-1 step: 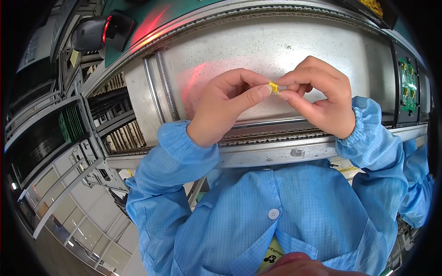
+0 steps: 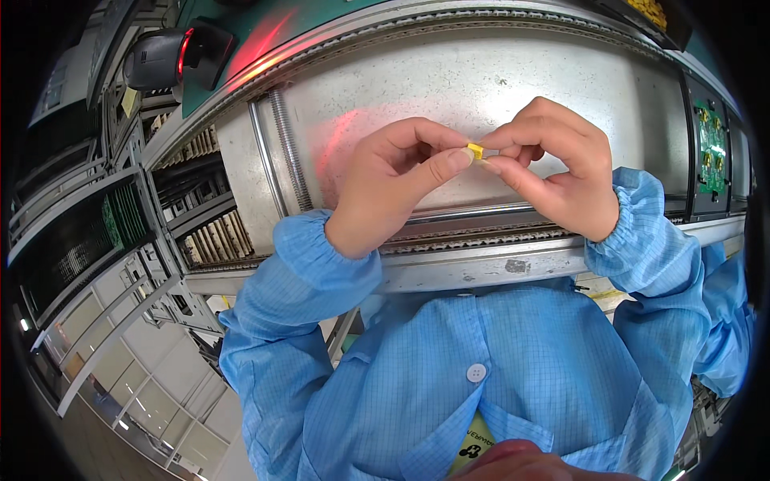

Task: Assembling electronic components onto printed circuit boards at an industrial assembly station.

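Between my two hands, above the metal surface, is a small yellow block-shaped component (image 2: pixel 476 151). My left hand (image 2: pixel 401 172) pinches its left side between thumb and forefinger. From the right, my right hand (image 2: pixel 561 164) brings thumb and forefinger to the component's other side, fingertips closed around its end. The fingers cover much of the part, so its exact kind cannot be made out. Both hands have the remaining fingers curled in.
Under my hands runs a conveyor with a bare metal bed (image 2: pixel 401 80) and a near rail (image 2: pixel 481 276). Green circuit boards (image 2: pixel 710 152) sit in a black carrier at right. A black scanner (image 2: pixel 156 60) glows red at upper left. A yellow-filled bin (image 2: pixel 650 12) stands at the far right.
The thin metal leads visible at the component's right side a moment before no longer show by my right fingertips. Both hands stay almost where they were.
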The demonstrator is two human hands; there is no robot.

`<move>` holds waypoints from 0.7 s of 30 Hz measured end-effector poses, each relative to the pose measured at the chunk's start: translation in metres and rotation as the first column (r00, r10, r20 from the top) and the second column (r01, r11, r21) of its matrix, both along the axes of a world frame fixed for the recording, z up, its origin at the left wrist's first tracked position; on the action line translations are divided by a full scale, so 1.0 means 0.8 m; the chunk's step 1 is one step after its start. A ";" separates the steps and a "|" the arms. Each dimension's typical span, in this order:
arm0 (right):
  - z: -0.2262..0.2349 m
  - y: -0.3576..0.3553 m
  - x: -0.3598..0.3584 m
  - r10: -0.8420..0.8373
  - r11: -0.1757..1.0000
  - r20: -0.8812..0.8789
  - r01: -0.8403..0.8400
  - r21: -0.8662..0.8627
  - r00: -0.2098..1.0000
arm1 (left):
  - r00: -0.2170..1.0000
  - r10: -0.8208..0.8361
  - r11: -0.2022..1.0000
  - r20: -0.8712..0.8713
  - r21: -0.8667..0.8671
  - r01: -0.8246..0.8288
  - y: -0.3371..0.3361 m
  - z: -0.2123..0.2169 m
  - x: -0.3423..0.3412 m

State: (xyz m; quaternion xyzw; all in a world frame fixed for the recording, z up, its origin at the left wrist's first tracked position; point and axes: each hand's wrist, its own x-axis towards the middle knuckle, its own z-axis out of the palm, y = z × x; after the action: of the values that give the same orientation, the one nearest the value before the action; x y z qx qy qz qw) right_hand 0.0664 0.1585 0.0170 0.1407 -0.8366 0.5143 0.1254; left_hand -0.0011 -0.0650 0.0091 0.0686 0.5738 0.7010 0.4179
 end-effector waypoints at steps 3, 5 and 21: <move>0.002 0.000 -0.001 0.002 1.000 0.003 -0.002 -0.009 1.000 | 0.944 0.031 0.999 -0.329 0.021 -0.026 -0.002 -0.006 -0.001; 0.003 0.000 0.000 0.003 1.000 0.006 -0.003 -0.011 1.000 | 0.861 0.046 0.999 -0.506 0.027 -0.038 -0.001 -0.006 0.000; 0.002 0.001 0.002 0.024 1.000 0.011 -0.024 -0.013 1.000 | 0.829 0.066 0.998 -0.555 0.047 -0.048 0.001 -0.006 -0.001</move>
State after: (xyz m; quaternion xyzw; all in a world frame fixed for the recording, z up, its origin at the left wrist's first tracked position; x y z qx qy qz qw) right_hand 0.0683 0.1594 0.0188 0.1470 -0.8321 0.5221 0.1158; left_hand -0.0017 -0.0642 0.0043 0.2586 0.6615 0.6717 0.2107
